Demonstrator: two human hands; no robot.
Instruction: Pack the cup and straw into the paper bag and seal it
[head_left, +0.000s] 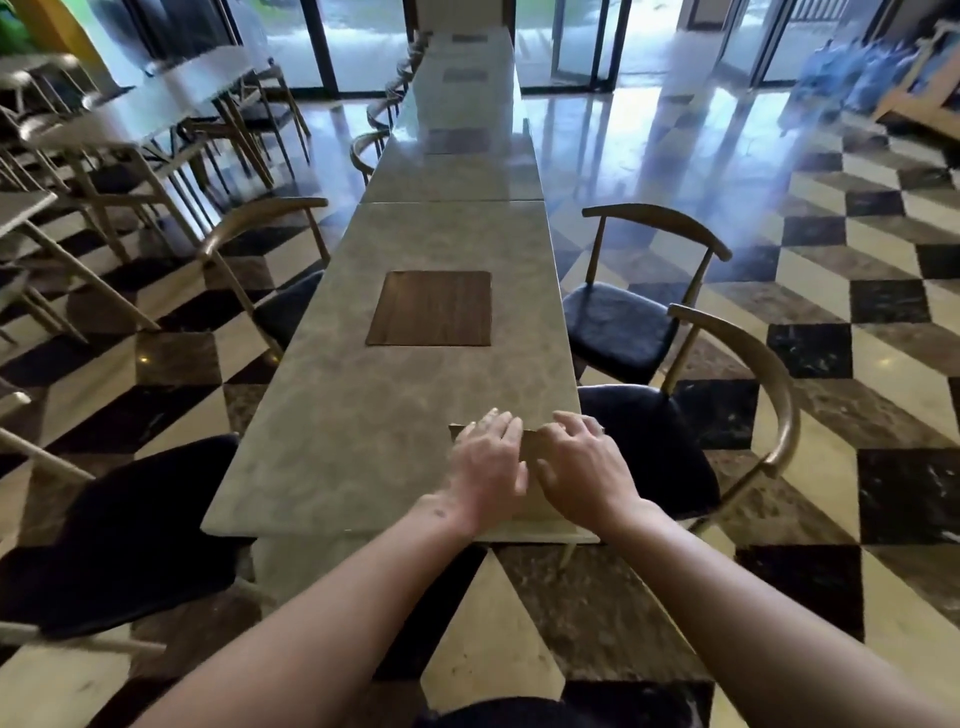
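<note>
A brown paper bag (531, 446) lies at the near right corner of the grey marble table (363, 441), mostly hidden under my hands. My left hand (488, 462) rests flat on its left part, fingers spread toward the bag's top edge. My right hand (584, 465) presses on its right part, fingers curled at the same edge. Only a strip of brown paper shows between and beside the hands. No cup or straw is visible.
A dark wooden inlay panel (431, 309) sits in the table's middle. Black-seated chairs stand close by, one at the left (130, 530) and two at the right (649, 447) (618, 322). More tables extend ahead. The floor is checkered tile.
</note>
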